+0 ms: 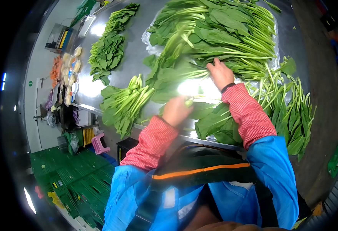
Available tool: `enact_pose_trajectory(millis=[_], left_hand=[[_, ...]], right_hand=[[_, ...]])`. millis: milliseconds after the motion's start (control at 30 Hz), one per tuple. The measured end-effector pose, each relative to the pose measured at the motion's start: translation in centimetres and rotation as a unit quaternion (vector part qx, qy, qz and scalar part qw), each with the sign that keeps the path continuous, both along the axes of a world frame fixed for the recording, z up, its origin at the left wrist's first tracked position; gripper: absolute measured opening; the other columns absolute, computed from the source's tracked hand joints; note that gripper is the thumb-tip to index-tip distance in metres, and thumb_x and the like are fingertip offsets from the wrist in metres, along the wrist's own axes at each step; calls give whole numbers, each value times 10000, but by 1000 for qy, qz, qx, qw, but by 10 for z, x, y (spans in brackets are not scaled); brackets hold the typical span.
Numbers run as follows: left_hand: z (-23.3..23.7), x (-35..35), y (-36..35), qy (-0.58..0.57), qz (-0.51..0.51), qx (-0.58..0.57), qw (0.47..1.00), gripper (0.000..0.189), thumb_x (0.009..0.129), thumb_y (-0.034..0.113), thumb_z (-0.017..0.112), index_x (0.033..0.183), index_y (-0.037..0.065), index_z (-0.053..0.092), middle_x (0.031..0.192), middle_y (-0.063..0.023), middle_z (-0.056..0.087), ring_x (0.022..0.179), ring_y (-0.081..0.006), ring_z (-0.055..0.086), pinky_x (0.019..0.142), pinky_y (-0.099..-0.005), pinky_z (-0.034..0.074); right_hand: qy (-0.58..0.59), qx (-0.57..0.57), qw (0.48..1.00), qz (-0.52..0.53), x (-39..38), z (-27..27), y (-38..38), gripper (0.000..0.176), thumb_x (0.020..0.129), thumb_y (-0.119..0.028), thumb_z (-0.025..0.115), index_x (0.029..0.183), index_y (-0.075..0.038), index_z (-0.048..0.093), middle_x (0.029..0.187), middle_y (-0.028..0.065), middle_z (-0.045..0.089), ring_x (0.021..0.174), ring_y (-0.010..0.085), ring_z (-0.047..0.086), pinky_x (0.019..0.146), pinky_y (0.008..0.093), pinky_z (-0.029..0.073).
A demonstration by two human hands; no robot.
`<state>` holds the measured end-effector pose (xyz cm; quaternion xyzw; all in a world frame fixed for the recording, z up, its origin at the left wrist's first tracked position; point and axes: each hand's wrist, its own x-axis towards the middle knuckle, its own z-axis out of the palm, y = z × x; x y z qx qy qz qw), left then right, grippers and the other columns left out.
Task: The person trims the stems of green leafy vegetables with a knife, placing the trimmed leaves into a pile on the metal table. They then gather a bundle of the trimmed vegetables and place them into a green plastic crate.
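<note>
My left hand [176, 111], smeared by motion, is closed near the table's front edge, with pale green stalk ends [189, 102] showing at its fingertips. My right hand [220, 74] reaches to the near side of a big heap of leafy greens [234, 30] and pinches at stems there; its fingertips are partly hidden among the leaves. Between the hands lie loose leaves and stalks [215, 121], some hanging over the front edge. A sorted bunch of greens [126, 102] rests left of my left hand. Blurred greens [169, 61] lie beyond it.
The metal table [138, 46] carries a row of bunched greens [109, 48] at the far left. More stalks [292, 111] droop over the right front corner. Packed pale goods [70, 69], a pink stool [100, 143] and green crates [72, 184] stand at left.
</note>
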<state>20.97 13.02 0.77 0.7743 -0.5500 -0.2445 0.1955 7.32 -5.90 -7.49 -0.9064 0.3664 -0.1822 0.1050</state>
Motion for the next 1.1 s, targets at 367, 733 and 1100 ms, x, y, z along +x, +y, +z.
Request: enact_pose_trajectory(millis=[367,733,1100], left_hand=[[34,-30,-48,-44,-147,-166,974,411,731,106,756,1128,103,653,966,-116,668,920,-325,635,799,-361,532],[73,-48,-67,521,-44,92,847,337,835,86,696,1146,-12,612,994,-26,653,900,-97,597,826,-259,482],[54,-48,-71,472,9,50,880,427,812,126,748,1193,3,599,1023,-25,637,878,-98,586,791,-238,478]], right_hand=[[-238,408,880,52,-77,100,42,270,802,-143,726,1033,-7,694,843,91,692,729,127,617,689,275,491],[-138,8,990,-40,-127,85,55,86,824,-138,665,859,-70,626,778,83,580,728,313,608,622,381,498],[-407,493,768,41,-107,108,46,265,845,-144,741,1033,-14,607,806,-29,588,736,53,540,646,222,445]])
